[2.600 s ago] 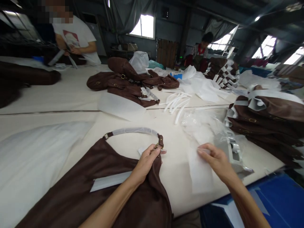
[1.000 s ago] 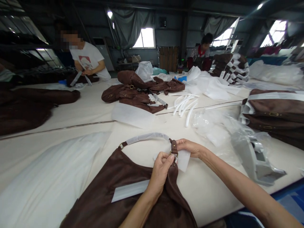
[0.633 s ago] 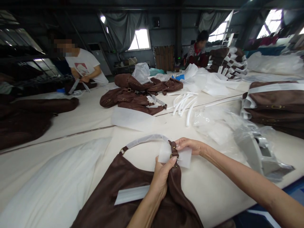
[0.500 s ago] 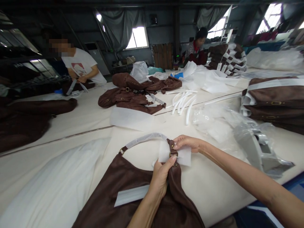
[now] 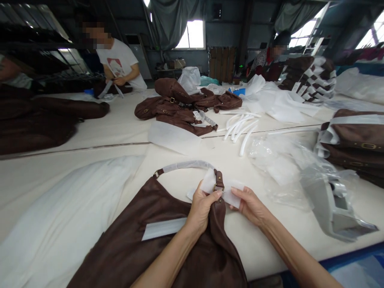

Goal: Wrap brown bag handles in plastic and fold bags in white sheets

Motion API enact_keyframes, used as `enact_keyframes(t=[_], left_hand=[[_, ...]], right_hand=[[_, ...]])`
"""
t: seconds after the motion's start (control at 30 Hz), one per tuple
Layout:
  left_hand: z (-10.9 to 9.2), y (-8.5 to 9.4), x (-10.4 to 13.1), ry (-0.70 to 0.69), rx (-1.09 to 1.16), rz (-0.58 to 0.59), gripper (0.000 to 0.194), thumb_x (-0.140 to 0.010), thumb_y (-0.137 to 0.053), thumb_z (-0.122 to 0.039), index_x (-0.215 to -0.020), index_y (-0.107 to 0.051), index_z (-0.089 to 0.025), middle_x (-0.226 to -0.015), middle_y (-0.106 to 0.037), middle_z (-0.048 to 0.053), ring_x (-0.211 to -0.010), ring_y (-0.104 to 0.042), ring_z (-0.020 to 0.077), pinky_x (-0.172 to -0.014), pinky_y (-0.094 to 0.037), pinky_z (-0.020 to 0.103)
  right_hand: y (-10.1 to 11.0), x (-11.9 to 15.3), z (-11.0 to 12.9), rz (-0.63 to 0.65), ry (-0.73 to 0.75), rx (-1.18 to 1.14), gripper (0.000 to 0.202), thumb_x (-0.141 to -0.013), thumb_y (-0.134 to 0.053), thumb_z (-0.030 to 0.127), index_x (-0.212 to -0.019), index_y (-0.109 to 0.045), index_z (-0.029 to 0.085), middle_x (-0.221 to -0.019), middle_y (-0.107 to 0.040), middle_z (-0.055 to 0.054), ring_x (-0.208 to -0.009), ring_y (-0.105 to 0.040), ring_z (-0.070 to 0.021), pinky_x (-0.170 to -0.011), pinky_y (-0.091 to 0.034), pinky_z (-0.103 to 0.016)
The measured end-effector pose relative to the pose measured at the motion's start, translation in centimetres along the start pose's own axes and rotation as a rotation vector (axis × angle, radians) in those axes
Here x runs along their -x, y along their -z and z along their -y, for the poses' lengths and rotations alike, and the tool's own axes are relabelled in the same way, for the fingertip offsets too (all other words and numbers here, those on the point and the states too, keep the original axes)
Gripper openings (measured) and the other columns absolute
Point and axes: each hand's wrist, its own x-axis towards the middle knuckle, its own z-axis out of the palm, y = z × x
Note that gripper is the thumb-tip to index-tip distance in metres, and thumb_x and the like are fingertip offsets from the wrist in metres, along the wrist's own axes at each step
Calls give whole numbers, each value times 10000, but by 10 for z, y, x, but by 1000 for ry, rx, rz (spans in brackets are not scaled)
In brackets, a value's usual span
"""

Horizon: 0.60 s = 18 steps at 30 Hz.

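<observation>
A dark brown leather handbag (image 5: 126, 240) lies in front of me, its curved strap (image 5: 187, 164) wrapped in thin white material. My left hand (image 5: 201, 206) grips the bag at the strap's right end, thumb just below the brass buckle (image 5: 219, 187). Behind that buckle sits a piece of white wrapping paper (image 5: 208, 180), sticking out on both sides. With thumb and fingers, my right hand (image 5: 250, 204) pinches the paper's right end. A pale strip (image 5: 163, 229) rests on the bag's front, partly covered by my left wrist.
Several brown bags (image 5: 180, 106) lie across the table, near white tubes (image 5: 240, 126). To the right stand a grey tape dispenser (image 5: 333, 204), clear plastic (image 5: 276, 172) and stacked bags (image 5: 357, 140). White sheeting (image 5: 69, 212) covers the left. A person in a white shirt (image 5: 120, 60) works at far left.
My right hand has moved from the strap tab above the buckle down to the paper's right edge. My left hand keeps its grip. The camera view has turned left.
</observation>
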Motion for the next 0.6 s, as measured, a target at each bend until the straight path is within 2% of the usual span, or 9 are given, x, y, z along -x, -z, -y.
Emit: enact_keyframes(t=[0.07,0.17,0.3,0.37,0.47,0.53,0.6], left_hand=[[-2,-1,0,18,19,-7,427,-698,-808,-257,-1070,-615,-178,-962,-710,43,-781,-657,164,-731,-543,275],[-4,-1,0,36,18,-66,354,-755,-768,-378,-1003,-612,-178,-867,-685,28,-677,-634,150,-622,-545,268],[-4,2,-1,-37,-10,-178,312,-697,-790,-346,-770,-531,-187,-764,-635,-18,-668,-602,123,-606,-522,219],[-3,3,-2,-73,-52,-203,315,-688,-773,-325,-730,-488,-198,-697,-600,-44,-612,-567,102,-577,-489,194],[-4,3,-6,-113,-82,-224,266,-675,-745,-278,-737,-499,-200,-643,-579,-55,-548,-523,84,-528,-432,165],[-8,3,-10,-105,-51,-220,259,-653,-749,-263,-808,-554,-192,-703,-628,-29,-575,-554,96,-533,-444,173],[-13,1,-13,-54,-1,-167,339,-659,-768,-308,-926,-612,-169,-816,-682,24,-661,-618,138,-580,-496,211]], right_hand=[[-8,0,-3,-63,60,48,311,-684,-844,358,-861,-707,141,-734,-672,-20,-594,-562,-118,-496,-468,-221],[-16,-4,0,-87,97,87,317,-641,-861,362,-780,-700,128,-665,-638,-12,-563,-527,-113,-479,-453,-227],[-16,-7,6,-109,44,74,369,-621,-858,400,-841,-714,141,-740,-682,-36,-617,-576,-147,-488,-476,-247],[-16,-9,7,-108,25,83,380,-636,-850,420,-863,-712,148,-767,-691,-40,-635,-590,-152,-503,-484,-249],[-21,-12,9,-131,67,105,367,-605,-873,396,-810,-693,150,-713,-669,-19,-591,-560,-130,-487,-456,-233],[-25,-14,10,-158,93,121,371,-578,-886,377,-797,-686,154,-696,-662,-9,-569,-543,-119,-476,-439,-228],[-27,-17,11,-180,100,156,378,-566,-885,378,-802,-687,159,-689,-662,-7,-562,-543,-121,-473,-436,-233]])
